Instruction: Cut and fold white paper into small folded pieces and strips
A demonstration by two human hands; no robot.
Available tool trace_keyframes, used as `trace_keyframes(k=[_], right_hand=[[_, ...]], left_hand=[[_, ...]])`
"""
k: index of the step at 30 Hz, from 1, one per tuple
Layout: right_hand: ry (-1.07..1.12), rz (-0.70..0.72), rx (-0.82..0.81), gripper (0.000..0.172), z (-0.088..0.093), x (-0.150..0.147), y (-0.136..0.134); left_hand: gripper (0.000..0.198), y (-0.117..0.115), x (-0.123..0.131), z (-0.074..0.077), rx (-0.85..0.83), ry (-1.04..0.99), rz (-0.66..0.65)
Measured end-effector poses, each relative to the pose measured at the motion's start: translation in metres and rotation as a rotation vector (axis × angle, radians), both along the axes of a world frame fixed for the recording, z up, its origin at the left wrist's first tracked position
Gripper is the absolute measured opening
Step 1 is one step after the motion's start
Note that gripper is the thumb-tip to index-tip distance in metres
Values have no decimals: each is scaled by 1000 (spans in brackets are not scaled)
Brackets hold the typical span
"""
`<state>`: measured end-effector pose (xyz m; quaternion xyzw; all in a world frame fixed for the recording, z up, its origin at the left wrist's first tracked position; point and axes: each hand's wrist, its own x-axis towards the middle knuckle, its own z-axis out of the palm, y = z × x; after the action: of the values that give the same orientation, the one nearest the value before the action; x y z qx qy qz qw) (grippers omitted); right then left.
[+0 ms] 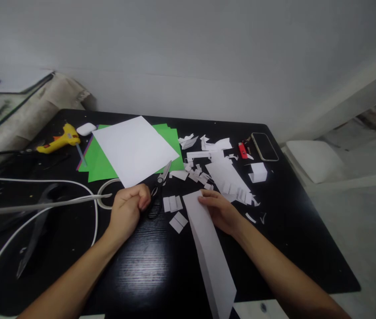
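My right hand (pixel 220 208) pinches the top end of a long folded strip of white paper (pixel 209 250), which slants down toward the table's near edge. My left hand (pixel 129 206) is closed in a fist over the table, and its inside is hidden. Just right of the fist lies a pair of black-handled scissors (pixel 156 195), blades pointing away. Between the scissors and the strip rest small folded white paper pieces (pixel 178 222). A large white sheet (pixel 135 150) lies beyond the fist on several green sheets (pixel 99 161).
White paper scraps (pixel 228 175) lie right of the sheets. Farther right are a red lighter (pixel 242 150), a phone (pixel 264 147) and a small white paper box (pixel 257 172). On the left are a yellow glue gun (pixel 60 139), a white case (pixel 86 129) and a looping white cable (pixel 38 212).
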<state>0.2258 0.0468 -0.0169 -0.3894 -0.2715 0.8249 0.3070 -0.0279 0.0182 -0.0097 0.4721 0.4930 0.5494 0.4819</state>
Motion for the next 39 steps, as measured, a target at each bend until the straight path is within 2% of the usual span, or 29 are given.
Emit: trace_keyframes(k=[4, 8, 13, 16, 20, 22, 25, 30, 35, 39], right_hand=[[2, 4, 10, 29, -2, 0, 0], [-2, 14, -1, 31, -3, -1, 1], [6, 8, -10, 29, -4, -2, 1], [20, 0, -9, 28, -5, -2, 2], [18, 5, -12, 27, -3, -3, 2], [15, 5, -14, 28, -3, -3, 2], [11, 1, -19, 29, -3, -3, 2], [12, 2, -16, 30, -3, -4, 2], [10, -1, -21, 30, -3, -4, 2], [12, -3, -24, 29, -3, -4, 2]], left_hand=[[8, 1, 4, 7, -11, 110, 83], [12, -2, 9, 8, -10, 261, 169], [13, -7, 10, 6, 5, 265, 231], [11, -8, 10, 8, -23, 129, 210], [29, -8, 10, 11, -105, 10, 122], [32, -8, 12, 12, -102, -6, 107], [28, -8, 15, 10, -19, 13, 121], [5, -8, 15, 7, 90, 152, 188], [18, -10, 13, 9, 92, 199, 250], [14, -10, 14, 8, 88, 180, 218]])
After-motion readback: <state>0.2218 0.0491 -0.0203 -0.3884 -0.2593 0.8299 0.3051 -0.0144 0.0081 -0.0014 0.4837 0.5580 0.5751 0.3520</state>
